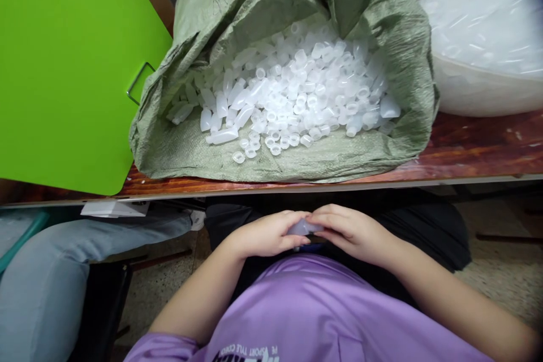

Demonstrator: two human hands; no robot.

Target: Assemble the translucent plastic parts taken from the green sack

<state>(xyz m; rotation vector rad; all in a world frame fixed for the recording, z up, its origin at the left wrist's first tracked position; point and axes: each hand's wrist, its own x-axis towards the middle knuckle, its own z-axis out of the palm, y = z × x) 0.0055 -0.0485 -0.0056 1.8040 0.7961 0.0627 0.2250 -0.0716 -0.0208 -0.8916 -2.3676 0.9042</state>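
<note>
Close to my body, below the table edge, my left hand (274,233) and my right hand (344,228) meet around a small translucent white plastic piece (304,228). The fingers of both hands are closed on it from either side, and they cover most of its shape. On the table in front lies a green woven sack (178,153) with its mouth open toward me. Many small translucent plastic pieces (297,90) like short tubes and little bottles spill toward its opening.
A bright green board (72,68) with a metal handle stands at the left. To the right, a large clear bag (487,87) of white plastic pieces rests on the reddish wooden table (475,147). Another person's leg (46,277) in jeans is at the lower left.
</note>
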